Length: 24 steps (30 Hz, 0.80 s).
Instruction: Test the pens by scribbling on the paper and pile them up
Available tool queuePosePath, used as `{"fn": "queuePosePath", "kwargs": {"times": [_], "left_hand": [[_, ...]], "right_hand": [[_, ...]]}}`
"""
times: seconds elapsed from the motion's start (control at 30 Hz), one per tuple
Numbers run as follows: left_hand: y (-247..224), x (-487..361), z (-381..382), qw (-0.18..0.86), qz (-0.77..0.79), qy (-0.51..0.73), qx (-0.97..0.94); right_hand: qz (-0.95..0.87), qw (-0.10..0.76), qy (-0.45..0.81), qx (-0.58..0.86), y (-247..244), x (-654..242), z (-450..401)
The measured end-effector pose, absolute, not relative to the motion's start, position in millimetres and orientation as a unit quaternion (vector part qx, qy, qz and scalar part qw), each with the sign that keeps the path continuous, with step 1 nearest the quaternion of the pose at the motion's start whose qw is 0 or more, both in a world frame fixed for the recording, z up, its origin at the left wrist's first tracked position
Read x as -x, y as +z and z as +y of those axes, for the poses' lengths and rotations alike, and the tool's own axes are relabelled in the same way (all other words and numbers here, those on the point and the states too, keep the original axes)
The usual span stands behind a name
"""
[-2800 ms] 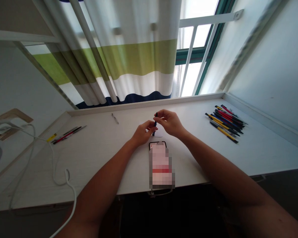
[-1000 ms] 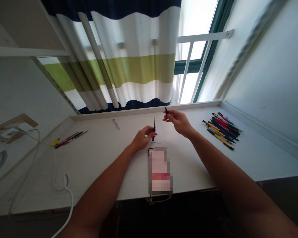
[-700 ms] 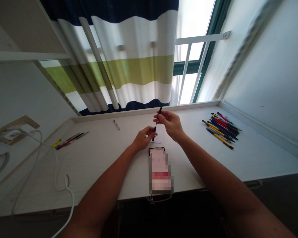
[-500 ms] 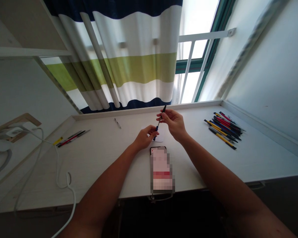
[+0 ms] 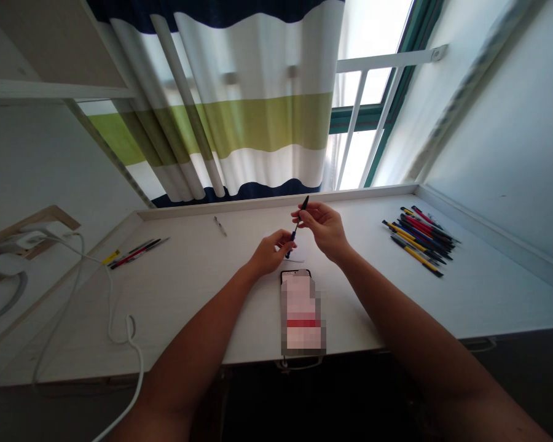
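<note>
Between my hands, a dark pen is in two parts joined by a thin refill. My left hand (image 5: 273, 250) pinches the blue lower part (image 5: 291, 242) near the desk, just above a small white paper (image 5: 297, 258). My right hand (image 5: 323, 227) holds the black upper part (image 5: 305, 204) between thumb and fingers, tilted up to the right. A phone (image 5: 302, 313) with a blurred pink screen lies below the hands, near the desk's front edge.
Several pens (image 5: 419, 239) lie in a pile at the right. A few more pens (image 5: 136, 253) are at the left, and a single pen (image 5: 220, 226) lies near the back. White cables (image 5: 131, 331) and plugs (image 5: 30, 240) occupy the left side.
The view has shifted slightly. Both hands keep nearly the same pose and hold on the pen parts.
</note>
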<state>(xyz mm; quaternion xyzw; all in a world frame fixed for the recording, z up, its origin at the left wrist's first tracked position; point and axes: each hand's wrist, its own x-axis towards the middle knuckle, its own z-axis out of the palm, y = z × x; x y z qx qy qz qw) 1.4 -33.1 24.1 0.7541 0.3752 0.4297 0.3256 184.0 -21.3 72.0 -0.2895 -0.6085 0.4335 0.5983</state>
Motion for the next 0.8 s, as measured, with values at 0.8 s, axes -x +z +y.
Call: {"fn": "queuePosePath", "kwargs": {"times": [0.8], "left_hand": [[26.4,16.4,-24.9,0.091,0.442,0.325,-0.831]], "right_hand": [[-0.727,0.431,0.369,0.387,63.5,-202.5,-13.0]]}}
